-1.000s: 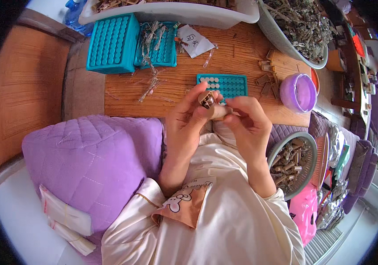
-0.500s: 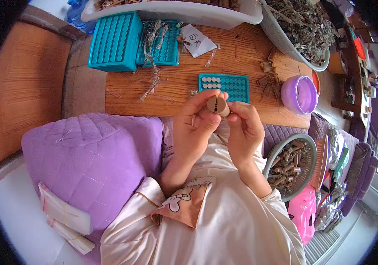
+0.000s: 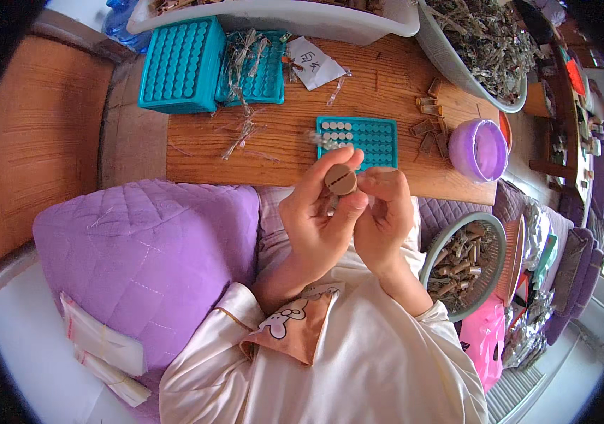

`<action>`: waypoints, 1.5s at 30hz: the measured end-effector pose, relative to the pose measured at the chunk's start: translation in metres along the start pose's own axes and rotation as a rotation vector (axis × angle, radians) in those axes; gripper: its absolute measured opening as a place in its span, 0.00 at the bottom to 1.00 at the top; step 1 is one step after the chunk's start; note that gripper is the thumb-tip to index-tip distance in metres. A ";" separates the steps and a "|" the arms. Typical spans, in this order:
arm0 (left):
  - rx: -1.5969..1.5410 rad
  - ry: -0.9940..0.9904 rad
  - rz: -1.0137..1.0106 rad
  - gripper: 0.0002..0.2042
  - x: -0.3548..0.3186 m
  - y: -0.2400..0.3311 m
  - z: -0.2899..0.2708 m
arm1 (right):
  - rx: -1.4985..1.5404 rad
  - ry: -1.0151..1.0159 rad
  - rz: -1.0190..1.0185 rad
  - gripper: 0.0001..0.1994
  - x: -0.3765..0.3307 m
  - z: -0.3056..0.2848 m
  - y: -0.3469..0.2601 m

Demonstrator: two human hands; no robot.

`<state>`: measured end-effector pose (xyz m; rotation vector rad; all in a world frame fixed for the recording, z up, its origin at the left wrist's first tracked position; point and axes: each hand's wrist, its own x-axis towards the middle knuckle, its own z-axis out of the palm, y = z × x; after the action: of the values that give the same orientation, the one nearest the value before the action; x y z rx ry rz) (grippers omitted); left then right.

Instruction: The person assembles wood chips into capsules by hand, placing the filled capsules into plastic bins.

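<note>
A small brown cylinder (image 3: 340, 179) with a dark slot across its round end is pinched between the thumb and fingers of my left hand (image 3: 316, 226). Bent fingers of my right hand (image 3: 385, 219) press together against the cylinder's right side; their tips are partly hidden. Something clear and shiny, too small to name, shows just below the cylinder. Right behind my hands lies a teal tray (image 3: 376, 121) with small round hollows, the left ones holding pale round pieces (image 3: 337, 136). A blurred clear bit sits at the tray's left edge.
Stacked teal trays (image 3: 178, 67) and a wire bundle (image 3: 245, 131) lie at the left of the wooden table (image 3: 203, 152). A purple pot (image 3: 478, 152) stands right, near loose brown pieces (image 3: 429, 134). A grey basket (image 3: 503, 261) of brown parts is beside my right arm.
The cylinder has turned, so its slot has gone from upright to slanted, and it sits slightly left and lower. My right hand has moved in closer to my left.
</note>
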<state>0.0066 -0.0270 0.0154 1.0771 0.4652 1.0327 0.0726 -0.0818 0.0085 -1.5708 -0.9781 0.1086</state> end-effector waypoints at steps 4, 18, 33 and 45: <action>0.106 -0.126 0.055 0.16 0.004 -0.004 -0.009 | -0.127 -0.223 0.071 0.13 0.004 -0.008 -0.010; -0.176 -0.227 -0.004 0.21 0.004 -0.015 -0.005 | -0.121 -0.375 -0.098 0.17 0.005 -0.010 0.008; -0.378 -0.438 -0.124 0.26 0.003 -0.007 -0.006 | -0.190 -0.252 -0.272 0.16 0.001 -0.010 -0.004; -0.699 -0.384 -0.327 0.24 0.008 -0.022 -0.001 | -0.243 -0.345 -0.136 0.13 0.008 -0.028 0.003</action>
<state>0.0197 -0.0219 -0.0037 0.5215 -0.0462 0.5977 0.0945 -0.0981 0.0172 -1.7348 -1.4083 0.1751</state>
